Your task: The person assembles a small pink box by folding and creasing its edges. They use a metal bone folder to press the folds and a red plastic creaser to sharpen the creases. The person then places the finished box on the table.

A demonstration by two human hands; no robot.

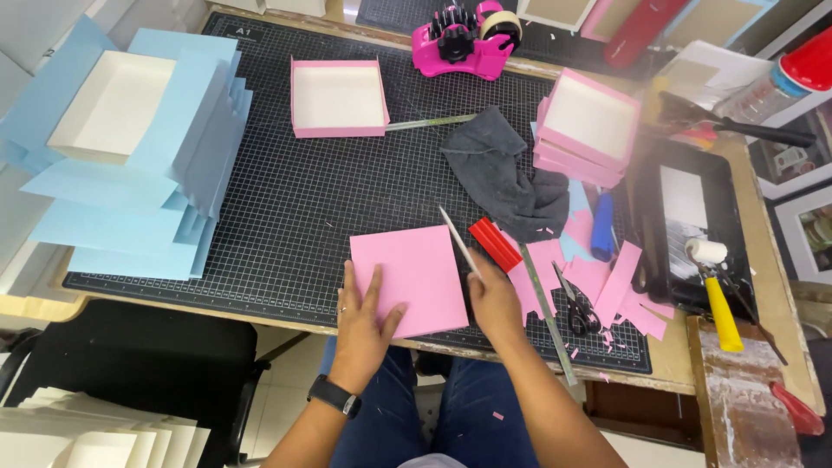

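Note:
A pink-covered square box [410, 270] lies bottom up on the black cutting mat [303, 199] near the front edge. My left hand [364, 316] presses flat on its lower left part, fingers spread. My right hand [494, 299] grips a thin pale stick-like tool [459, 243] whose tip rests along the box's right edge. A red utility knife [495, 243] lies just right of the tool.
An open pink box [338, 97] sits at the mat's back, and a stack of pink boxes [585, 130] at the right. A grey cloth [507, 178], steel ruler [548, 316], scissors [579, 305], pink paper scraps [615, 286], pink tape dispenser [464, 39], blue paper sheets [139, 199] and a yellow-handled roller [718, 290] surround them.

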